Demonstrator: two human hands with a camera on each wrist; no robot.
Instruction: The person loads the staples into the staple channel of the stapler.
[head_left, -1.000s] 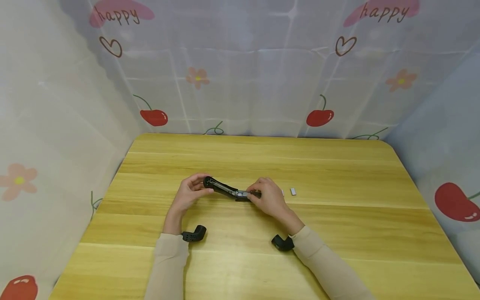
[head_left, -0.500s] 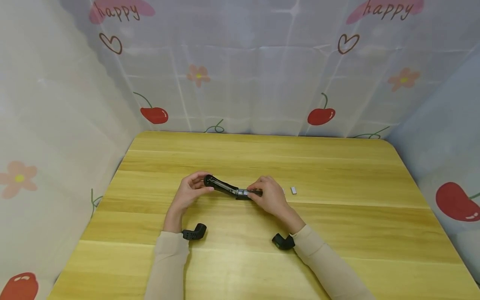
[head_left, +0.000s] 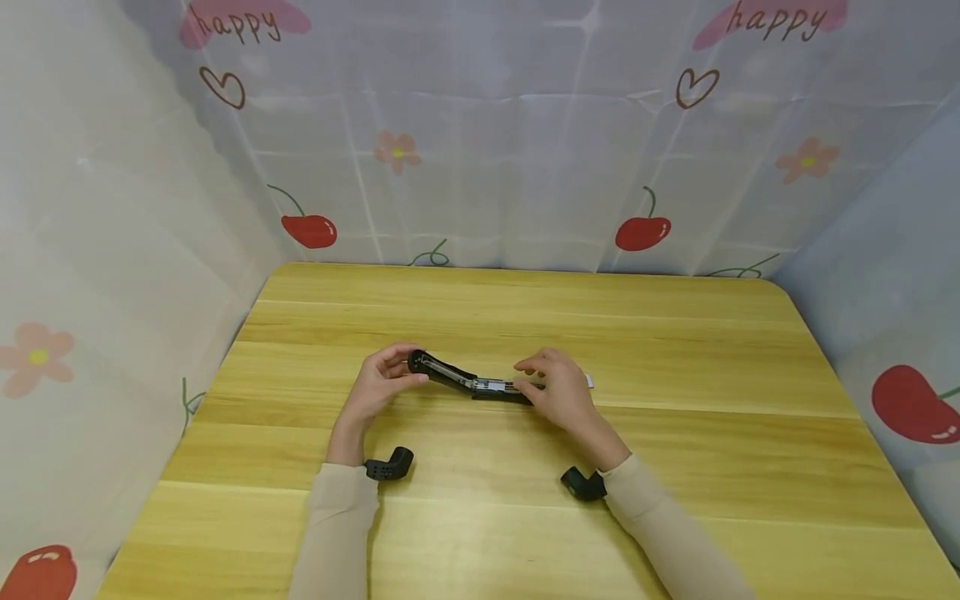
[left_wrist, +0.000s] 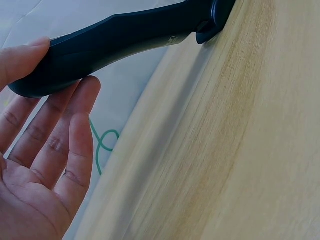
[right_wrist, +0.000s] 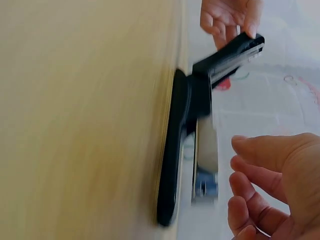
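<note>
A black stapler (head_left: 447, 373) lies folded open near the middle of the table, its upper arm tilted up to the left. My left hand (head_left: 378, 383) grips the end of that arm between thumb and fingers; the left wrist view shows the stapler's handle (left_wrist: 120, 42) resting on the fingertips. In the right wrist view, the metal magazine (right_wrist: 206, 160) sits over the long black base (right_wrist: 172, 150), with a pale strip of staples (right_wrist: 207, 145) in it. My right hand (head_left: 562, 390) hovers beside the magazine with loosely curled fingers (right_wrist: 260, 152), holding nothing.
A small pale grey block (head_left: 589, 381), partly hidden, lies just beyond my right hand on the wooden table (head_left: 675, 333). Printed curtains (head_left: 510, 167) hang behind the table's far edge. Black wrist cameras (head_left: 390, 465) jut inward from both sleeves.
My right hand has moved right, off the magazine, and its fingers have loosened, uncovering more of the magazine. It now partly covers the small grey block. My left hand keeps its hold.
</note>
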